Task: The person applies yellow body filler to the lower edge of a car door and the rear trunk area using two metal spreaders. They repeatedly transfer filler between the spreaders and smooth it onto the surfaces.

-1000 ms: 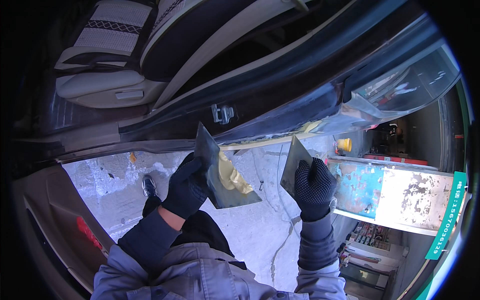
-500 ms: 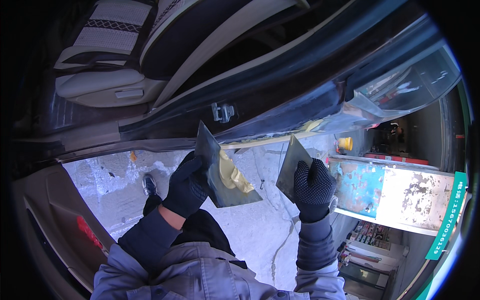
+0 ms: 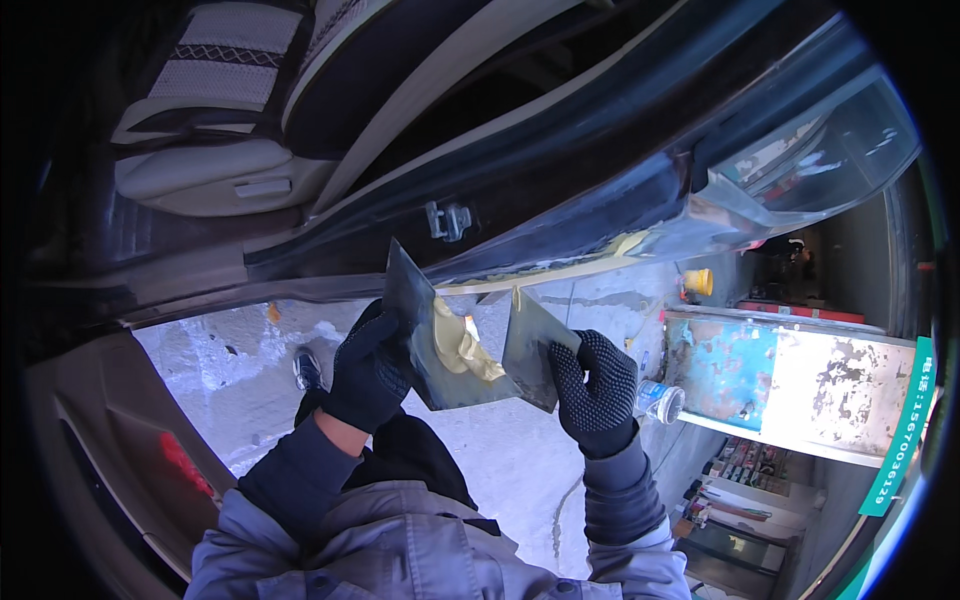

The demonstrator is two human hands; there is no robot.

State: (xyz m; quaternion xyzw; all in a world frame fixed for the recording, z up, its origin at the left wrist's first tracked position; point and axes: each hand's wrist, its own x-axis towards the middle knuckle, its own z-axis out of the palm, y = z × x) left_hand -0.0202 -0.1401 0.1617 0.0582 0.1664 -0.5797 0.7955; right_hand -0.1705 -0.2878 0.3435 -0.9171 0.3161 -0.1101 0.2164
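Observation:
My left hand (image 3: 370, 365), in a dark glove, is closed on a metal putty board (image 3: 420, 380), on which lies a thick mound of creamy yellow filler (image 3: 455, 340). My right hand (image 3: 590, 390), in a dotted glove, grips a metal spreader (image 3: 530, 340) beside that board, with some pale filler along the spreader's top tip. Just above both tools runs the car's dark sill (image 3: 490, 250), streaked with pale filler at its right part. A metal latch (image 3: 447, 220) is fixed to the dark panel above the board.
A beige car seat (image 3: 205, 175) shows at top left and an open door (image 3: 110, 420) at lower left. On the right are a worn blue-and-white cabinet (image 3: 740, 380), a yellow bucket (image 3: 698, 281), a white tub (image 3: 657, 401) and a green sign (image 3: 895, 430). Pale concrete floor (image 3: 240, 370) lies below.
My right hand with the spreader has moved left toward the board, uncovering the white tub. The board has shifted slightly, and my view has moved a little.

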